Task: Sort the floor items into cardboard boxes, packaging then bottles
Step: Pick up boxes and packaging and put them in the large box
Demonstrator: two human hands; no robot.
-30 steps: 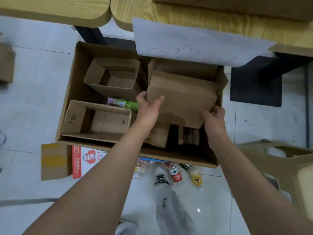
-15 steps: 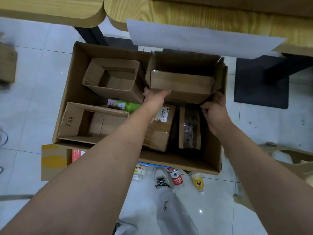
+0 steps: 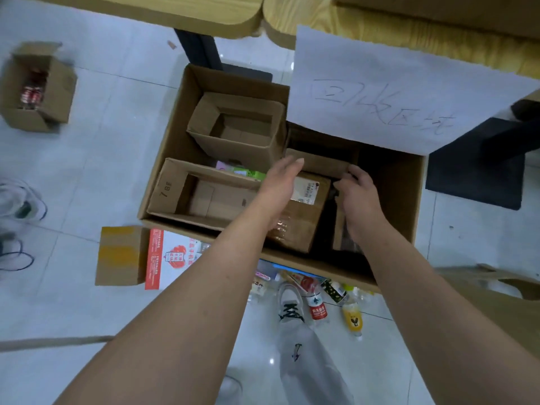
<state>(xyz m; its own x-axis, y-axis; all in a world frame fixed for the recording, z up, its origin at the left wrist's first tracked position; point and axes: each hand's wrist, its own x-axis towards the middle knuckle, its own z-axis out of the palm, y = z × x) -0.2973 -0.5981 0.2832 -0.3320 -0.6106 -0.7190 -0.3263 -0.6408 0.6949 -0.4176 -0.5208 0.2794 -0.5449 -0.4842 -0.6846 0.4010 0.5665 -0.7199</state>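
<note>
- Brown carton (image 3: 318, 162) sits inside the large cardboard box (image 3: 172, 135), in its far right part, half hidden under a handwritten paper sheet (image 3: 380, 92) that hangs from the wooden table (image 3: 365, 27) above the box.
- Left hand (image 3: 280, 185) is flat, its fingers straight and their tips at the carton's near left corner, gripping nothing.
- Right hand (image 3: 358, 191) pinches the carton's near right corner with curled fingers (the thumb sits low and is partly hidden).
- Taped parcel (image 3: 301, 226) with a white label lies in the near middle of the large cardboard box, below both wrists.
- Two open cartons fill the left half of the large cardboard box: the far open carton (image 3: 236, 127) and the carton marked "7 BE" (image 3: 198, 197) nearer the camera, with a green-and-pink packet (image 3: 242, 171) showing between them.
- On the tiled floor just in front of the large cardboard box lie a red-label bottle (image 3: 317, 305) and a yellow bottle (image 3: 352, 317), beside the person's shoe (image 3: 290, 305).
- By the near left corner of the large cardboard box lie a red-and-white printed pack (image 3: 172, 258) and a flat cardboard piece (image 3: 122, 255) with yellow tape.
- Well to the left of the large cardboard box stands a small floor box (image 3: 38, 86) holding red items (too blurred to identify).
</note>
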